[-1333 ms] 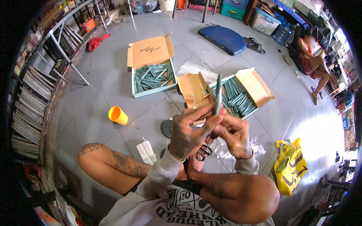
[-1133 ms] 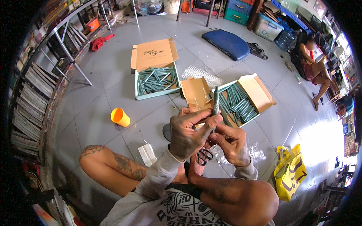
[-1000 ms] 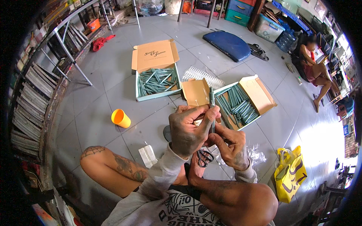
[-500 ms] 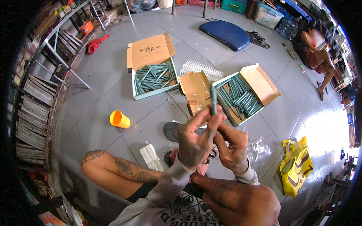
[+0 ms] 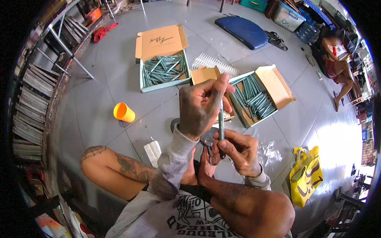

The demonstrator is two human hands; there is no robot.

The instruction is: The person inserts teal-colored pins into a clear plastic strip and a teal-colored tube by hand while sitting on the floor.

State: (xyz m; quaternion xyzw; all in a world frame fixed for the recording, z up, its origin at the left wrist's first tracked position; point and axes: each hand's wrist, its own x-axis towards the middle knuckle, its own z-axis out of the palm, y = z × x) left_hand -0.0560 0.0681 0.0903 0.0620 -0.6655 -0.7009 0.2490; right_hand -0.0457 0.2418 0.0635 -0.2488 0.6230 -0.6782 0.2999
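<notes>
A dark green pen (image 5: 221,129) stands nearly upright before me. My right hand (image 5: 240,150) pinches its lower end between thumb and fingers. Above it, my left hand (image 5: 200,105) is closed with the fingers curled; the pen's pale, narrow upper end reaches up to them. What those fingers hold is hidden. Beyond my hands, an open carton (image 5: 272,116) on the right and another open carton (image 5: 164,85) on the left each hold many similar green pens. Between them sits a smaller brown box (image 5: 204,74), partly covered by my left hand.
Clear plastic racks (image 5: 214,63) lie behind the small box. An orange cup (image 5: 124,112) is at left, a white packet (image 5: 152,153) near my knee. Crumpled clear plastic (image 5: 269,154) and a yellow bag (image 5: 304,176) lie right. A blue cushion (image 5: 243,31) lies farther off; a person (image 5: 337,67) sits far right.
My left hand has risen, and the pen that stood above its fingers is now lower, in my right hand's pinch. The view has shifted slightly.
</notes>
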